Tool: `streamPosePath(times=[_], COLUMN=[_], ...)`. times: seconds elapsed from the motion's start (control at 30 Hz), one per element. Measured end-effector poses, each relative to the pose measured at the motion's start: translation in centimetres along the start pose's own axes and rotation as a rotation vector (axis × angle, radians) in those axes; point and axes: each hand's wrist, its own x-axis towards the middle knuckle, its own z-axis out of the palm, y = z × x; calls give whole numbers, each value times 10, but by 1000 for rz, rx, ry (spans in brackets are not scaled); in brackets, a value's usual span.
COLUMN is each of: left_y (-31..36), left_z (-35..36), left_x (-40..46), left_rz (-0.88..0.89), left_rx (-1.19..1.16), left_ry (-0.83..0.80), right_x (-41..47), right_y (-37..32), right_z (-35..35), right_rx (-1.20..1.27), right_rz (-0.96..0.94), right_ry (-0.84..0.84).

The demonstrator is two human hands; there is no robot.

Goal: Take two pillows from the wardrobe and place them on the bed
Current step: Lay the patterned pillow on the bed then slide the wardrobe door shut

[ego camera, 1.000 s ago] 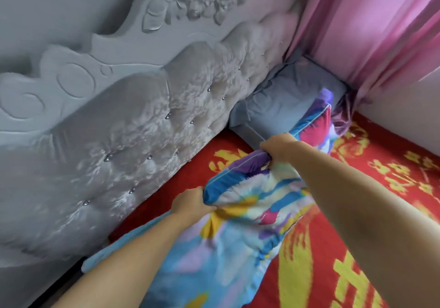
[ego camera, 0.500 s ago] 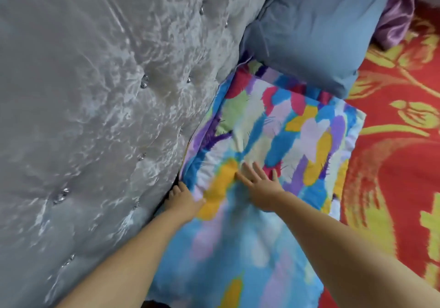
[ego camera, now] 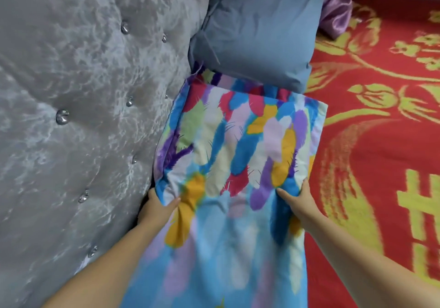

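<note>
The patterned pillow (ego camera: 240, 145) lies flat on the bed (ego camera: 381, 141), its left edge touching the grey headboard (ego camera: 83, 117) and its far end tucked just under the blue pillow (ego camera: 259, 33). The left hand (ego camera: 156, 206) pinches the left edge of the cover; the right hand (ego camera: 301, 200) closes its grip on the right edge. The step in hand looks like final squaring of the second pillow. Next, both hands should let go and draw clear without dragging the cover.
</note>
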Motion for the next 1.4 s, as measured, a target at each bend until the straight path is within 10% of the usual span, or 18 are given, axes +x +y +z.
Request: streamPosePath(times=[0.23, 0.6, 1.03, 1.4], left_y=[17, 11, 215, 307], left_z=[6, 9, -112, -147], left_x=[-10, -17, -133, -212], left_rz=[120, 20, 708, 921], left_rx=[42, 323, 98, 64], left_ry=[258, 102, 88, 163], right_x=[17, 4, -131, -199], right_y=[-14, -19, -202, -268], right_z=[-5, -13, -75, -151], right_rx=[-126, -649, -1134, -1137], right_rz=[-237, -150, -740, -956], right_ry=[66, 28, 214, 425])
